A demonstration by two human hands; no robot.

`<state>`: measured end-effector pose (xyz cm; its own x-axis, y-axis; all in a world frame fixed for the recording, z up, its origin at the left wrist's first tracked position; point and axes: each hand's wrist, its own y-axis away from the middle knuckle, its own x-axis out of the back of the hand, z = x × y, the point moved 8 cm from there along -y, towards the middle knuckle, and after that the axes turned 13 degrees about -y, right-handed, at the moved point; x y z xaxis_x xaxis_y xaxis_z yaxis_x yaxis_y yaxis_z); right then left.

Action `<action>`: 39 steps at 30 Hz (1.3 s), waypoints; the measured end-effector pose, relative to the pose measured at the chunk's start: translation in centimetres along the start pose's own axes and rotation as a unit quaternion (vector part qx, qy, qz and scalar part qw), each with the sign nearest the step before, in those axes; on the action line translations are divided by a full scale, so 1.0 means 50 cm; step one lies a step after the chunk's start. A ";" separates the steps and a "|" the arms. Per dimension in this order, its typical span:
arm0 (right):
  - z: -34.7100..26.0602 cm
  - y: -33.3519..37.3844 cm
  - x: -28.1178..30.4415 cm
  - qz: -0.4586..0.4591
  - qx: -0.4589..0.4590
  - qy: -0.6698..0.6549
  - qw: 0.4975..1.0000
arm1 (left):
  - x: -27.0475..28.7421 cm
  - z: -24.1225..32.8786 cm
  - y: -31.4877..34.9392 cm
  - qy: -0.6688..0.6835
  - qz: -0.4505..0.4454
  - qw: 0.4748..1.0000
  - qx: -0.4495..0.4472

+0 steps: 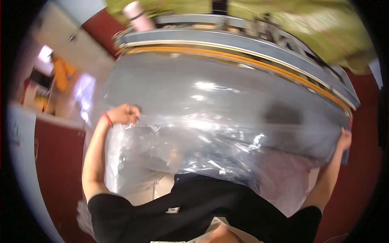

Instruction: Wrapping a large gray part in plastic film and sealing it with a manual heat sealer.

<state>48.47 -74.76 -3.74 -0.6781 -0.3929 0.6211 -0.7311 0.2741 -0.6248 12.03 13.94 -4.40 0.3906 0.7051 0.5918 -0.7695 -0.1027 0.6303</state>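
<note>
Small white label on black shirt

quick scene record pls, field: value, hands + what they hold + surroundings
left hand: left hand raised, gripping the left edge of a clear plastic sheet
right hand: right hand out wide, gripping the sheet's right edge
sheet: spread between both hands, glossy and wrinkled, hanging in front of the body
wrist: red band on the left wrist
surface: long grey table with an orange edge stripe, beyond the sheet
other: pink bottle at the table's far end
floor: red
</note>
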 end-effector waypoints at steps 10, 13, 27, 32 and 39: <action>0.059 -0.024 -0.057 -0.089 -0.081 0.053 0.991 | 0.332 0.117 0.369 -0.384 0.814 0.436 0.000; 0.058 -0.018 -0.042 -0.061 -0.117 0.070 0.989 | 0.193 0.139 0.148 -0.302 0.630 0.693 -0.176; 0.174 -0.041 -0.015 -0.018 -0.113 -0.107 0.988 | 0.150 0.041 -0.025 -0.389 0.499 0.773 -0.046; 0.155 -0.034 0.093 -0.008 -0.210 -0.308 0.928 | 0.176 0.007 -0.063 -0.292 0.566 0.770 -0.032; 0.185 0.022 0.279 0.074 -0.209 -0.354 0.909 | 0.163 0.035 -0.050 -0.107 0.632 0.760 -0.109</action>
<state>38.92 -88.07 -0.14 -0.6615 -0.7499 -0.0070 -0.7004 0.6212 -0.3516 18.02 18.70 -0.30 -0.6751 0.0075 0.7377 -0.6542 -0.4683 -0.5939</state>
